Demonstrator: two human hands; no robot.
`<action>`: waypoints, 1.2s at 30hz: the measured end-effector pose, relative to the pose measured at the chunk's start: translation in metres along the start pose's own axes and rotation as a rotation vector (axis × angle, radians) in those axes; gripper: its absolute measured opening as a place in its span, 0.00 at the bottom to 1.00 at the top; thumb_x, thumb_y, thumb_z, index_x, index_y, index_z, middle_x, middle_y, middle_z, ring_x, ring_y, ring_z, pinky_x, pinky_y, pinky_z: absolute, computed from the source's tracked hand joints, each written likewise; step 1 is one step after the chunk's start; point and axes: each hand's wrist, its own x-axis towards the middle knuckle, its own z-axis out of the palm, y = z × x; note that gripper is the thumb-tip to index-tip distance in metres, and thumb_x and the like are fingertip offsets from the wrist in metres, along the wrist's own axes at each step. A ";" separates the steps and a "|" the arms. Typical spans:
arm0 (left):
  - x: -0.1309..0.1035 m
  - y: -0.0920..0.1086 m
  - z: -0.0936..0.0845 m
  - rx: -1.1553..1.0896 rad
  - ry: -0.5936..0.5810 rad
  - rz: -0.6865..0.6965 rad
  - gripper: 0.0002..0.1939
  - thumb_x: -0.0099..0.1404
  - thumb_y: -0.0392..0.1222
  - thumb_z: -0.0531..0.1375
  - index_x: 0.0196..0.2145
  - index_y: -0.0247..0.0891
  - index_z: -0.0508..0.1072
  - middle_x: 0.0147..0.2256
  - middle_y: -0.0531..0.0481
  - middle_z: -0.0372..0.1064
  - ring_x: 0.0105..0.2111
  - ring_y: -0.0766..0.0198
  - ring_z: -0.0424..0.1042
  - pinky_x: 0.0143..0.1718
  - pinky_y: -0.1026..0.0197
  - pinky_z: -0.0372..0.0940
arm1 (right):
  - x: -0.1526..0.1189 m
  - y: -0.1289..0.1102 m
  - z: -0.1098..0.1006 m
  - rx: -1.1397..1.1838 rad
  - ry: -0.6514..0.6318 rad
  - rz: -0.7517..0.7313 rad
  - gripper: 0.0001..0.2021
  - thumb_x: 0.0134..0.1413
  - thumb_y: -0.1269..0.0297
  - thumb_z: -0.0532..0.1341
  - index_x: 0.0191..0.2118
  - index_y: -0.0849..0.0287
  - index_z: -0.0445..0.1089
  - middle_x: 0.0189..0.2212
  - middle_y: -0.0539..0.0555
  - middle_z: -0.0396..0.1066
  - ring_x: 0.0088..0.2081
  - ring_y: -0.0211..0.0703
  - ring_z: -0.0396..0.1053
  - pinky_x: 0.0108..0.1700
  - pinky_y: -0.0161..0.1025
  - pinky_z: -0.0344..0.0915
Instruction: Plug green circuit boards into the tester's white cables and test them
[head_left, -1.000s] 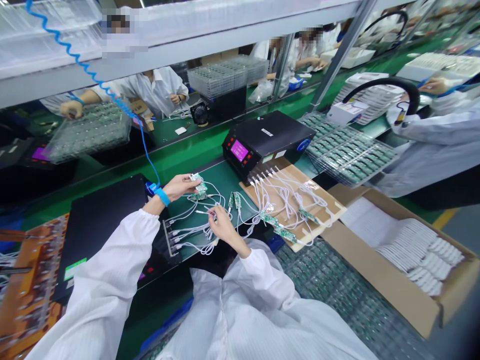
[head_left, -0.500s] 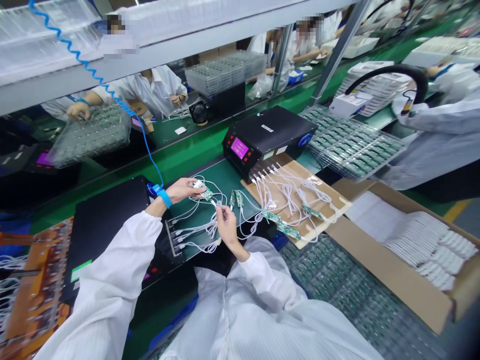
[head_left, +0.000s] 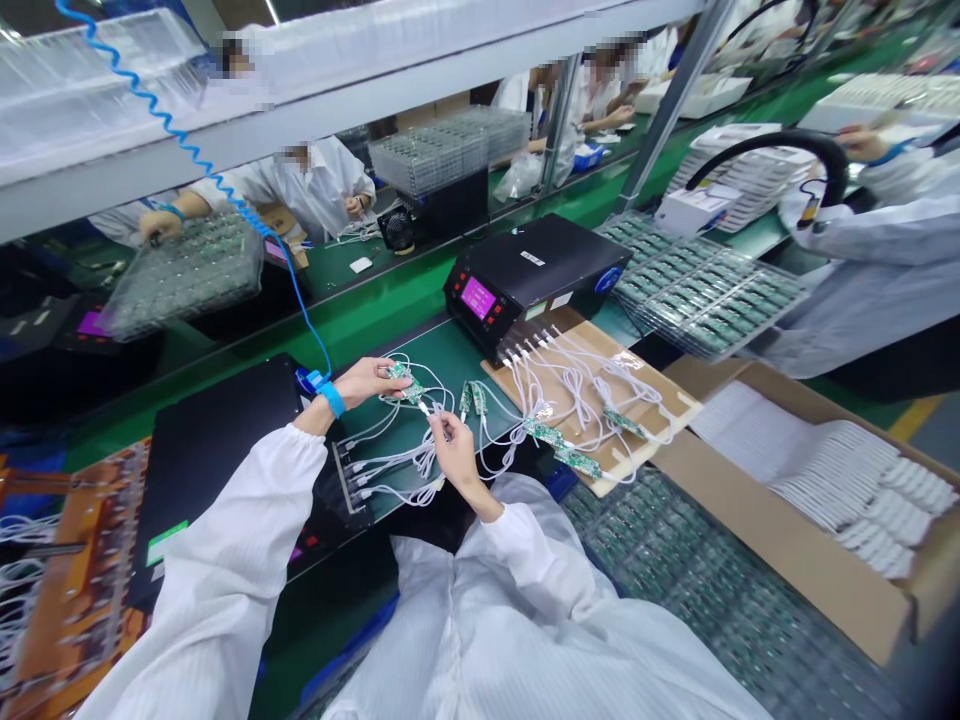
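Note:
My left hand [head_left: 369, 380], with a blue strap on its wrist, pinches a green circuit board [head_left: 407, 383] over the bench. A white plug [head_left: 424, 407] meets the board's lower right end; whether it is fully seated I cannot tell. Closed around that plug's cable is my right hand [head_left: 452, 447]. White cables [head_left: 405, 468] lie looped beneath both hands. Just right of my right hand, more circuit boards [head_left: 472, 398] hang on cables. Further right, several cabled boards [head_left: 577, 462] rest on a brown sheet [head_left: 598, 350].
A black box with a lit screen [head_left: 536, 270] stands behind the cables. Another black unit [head_left: 217, 450] sits left. Clear trays of boards [head_left: 705, 285] and a carton of white parts [head_left: 787, 600] are at right. A coiled blue cord [head_left: 187, 150] hangs down. Co-workers sit across and right.
My left hand has turned the board slightly, so more of its green face shows. My right hand has shifted a little left on the cable. A co-worker's hand at right has come into view.

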 end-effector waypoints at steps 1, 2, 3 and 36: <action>0.000 0.000 0.000 0.018 -0.007 0.005 0.27 0.42 0.48 0.81 0.34 0.31 0.76 0.26 0.49 0.76 0.29 0.60 0.78 0.37 0.57 0.75 | 0.000 0.000 0.000 -0.003 -0.004 0.005 0.17 0.64 0.48 0.60 0.38 0.58 0.74 0.33 0.53 0.76 0.35 0.43 0.73 0.43 0.40 0.69; -0.001 0.001 -0.001 0.036 -0.010 0.008 0.28 0.42 0.49 0.81 0.35 0.31 0.76 0.26 0.47 0.77 0.29 0.60 0.79 0.37 0.57 0.75 | 0.001 0.000 -0.001 -0.005 -0.006 0.014 0.17 0.64 0.48 0.60 0.38 0.58 0.75 0.33 0.53 0.77 0.35 0.43 0.73 0.43 0.40 0.69; -0.002 0.001 0.000 0.054 -0.011 0.011 0.29 0.42 0.50 0.81 0.35 0.31 0.76 0.27 0.46 0.77 0.29 0.59 0.79 0.36 0.57 0.75 | 0.001 0.001 -0.001 -0.004 -0.006 0.022 0.17 0.64 0.48 0.60 0.38 0.58 0.75 0.33 0.53 0.77 0.35 0.44 0.74 0.43 0.40 0.69; -0.160 -0.046 0.062 -0.095 0.875 0.299 0.27 0.54 0.59 0.73 0.42 0.34 0.78 0.39 0.44 0.81 0.40 0.51 0.82 0.51 0.51 0.76 | -0.030 -0.027 -0.018 -0.007 0.033 -0.236 0.18 0.67 0.53 0.62 0.53 0.57 0.80 0.38 0.55 0.72 0.42 0.42 0.73 0.50 0.43 0.72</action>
